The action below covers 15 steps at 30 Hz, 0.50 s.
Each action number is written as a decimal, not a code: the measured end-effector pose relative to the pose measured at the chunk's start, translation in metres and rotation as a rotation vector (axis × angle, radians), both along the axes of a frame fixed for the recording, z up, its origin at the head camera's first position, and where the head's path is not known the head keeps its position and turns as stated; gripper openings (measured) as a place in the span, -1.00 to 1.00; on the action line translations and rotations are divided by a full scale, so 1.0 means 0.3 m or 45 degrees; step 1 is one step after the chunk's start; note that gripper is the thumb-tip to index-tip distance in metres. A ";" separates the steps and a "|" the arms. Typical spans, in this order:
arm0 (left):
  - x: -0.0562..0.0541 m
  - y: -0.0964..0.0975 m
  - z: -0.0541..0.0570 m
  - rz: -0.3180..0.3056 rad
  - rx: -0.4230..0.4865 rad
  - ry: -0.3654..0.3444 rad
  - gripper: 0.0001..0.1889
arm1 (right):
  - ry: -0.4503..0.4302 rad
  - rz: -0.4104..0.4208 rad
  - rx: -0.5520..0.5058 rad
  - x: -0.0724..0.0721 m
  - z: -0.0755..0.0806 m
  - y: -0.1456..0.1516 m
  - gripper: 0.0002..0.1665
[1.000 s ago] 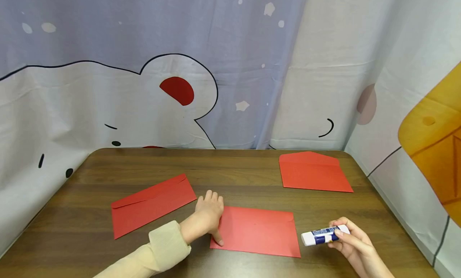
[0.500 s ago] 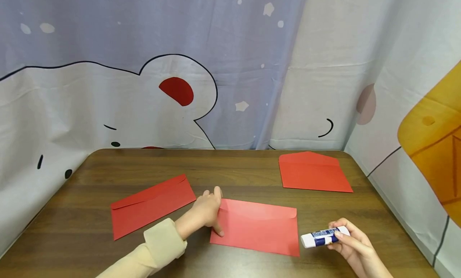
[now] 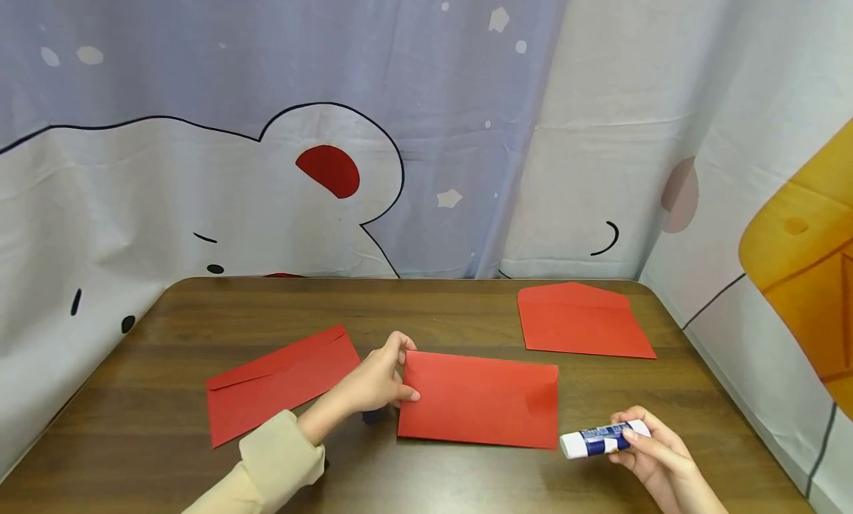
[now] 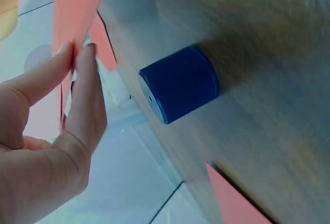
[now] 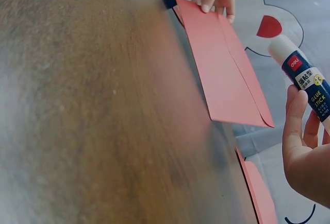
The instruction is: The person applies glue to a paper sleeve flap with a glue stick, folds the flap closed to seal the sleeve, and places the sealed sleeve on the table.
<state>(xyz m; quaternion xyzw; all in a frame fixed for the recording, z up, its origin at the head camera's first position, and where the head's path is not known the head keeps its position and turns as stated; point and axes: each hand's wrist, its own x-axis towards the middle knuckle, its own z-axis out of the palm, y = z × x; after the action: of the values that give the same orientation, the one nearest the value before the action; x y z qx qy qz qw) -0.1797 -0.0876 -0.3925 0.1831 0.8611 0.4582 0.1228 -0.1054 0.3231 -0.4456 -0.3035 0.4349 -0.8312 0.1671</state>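
A red envelope (image 3: 476, 403) is lifted and tilted up at the front middle of the table, its flap lying flat along the top. My left hand (image 3: 375, 379) pinches its left edge between thumb and fingers, as the left wrist view also shows. Beneath that hand, a short dark blue cylinder, like a cap (image 4: 180, 84), lies on its side on the table. My right hand (image 3: 656, 455) grips a blue and white glue stick (image 5: 307, 77) right of the envelope, its bare white end pointing left. The label reads "GLUE STICK" in the right wrist view.
Another red envelope (image 3: 283, 384) lies at the left with its flap folded down. At the back right is a third red envelope (image 3: 586, 325), its flap spread out. The wooden table (image 3: 433, 306) ends at a printed curtain (image 3: 453, 129) behind and on both sides.
My left hand has gone from resting on the envelope's left end to pinching that edge, raising the envelope away from me. The right hand and glue stick have hardly moved.
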 end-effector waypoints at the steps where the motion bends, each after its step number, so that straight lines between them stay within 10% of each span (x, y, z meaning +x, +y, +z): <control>1: 0.001 -0.004 0.002 -0.007 0.054 -0.038 -0.43 | -0.004 0.003 -0.003 0.000 0.000 0.001 -0.30; 15: 0.012 -0.040 0.016 0.024 0.382 -0.163 -0.51 | -0.062 0.043 -0.043 -0.005 -0.006 0.003 -0.30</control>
<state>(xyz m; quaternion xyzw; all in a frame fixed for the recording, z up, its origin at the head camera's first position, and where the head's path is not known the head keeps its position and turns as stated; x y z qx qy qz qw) -0.1759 -0.0995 -0.3877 0.1616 0.7751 0.5935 0.1444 -0.1070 0.3242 -0.4476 -0.2933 0.4113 -0.8426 0.1865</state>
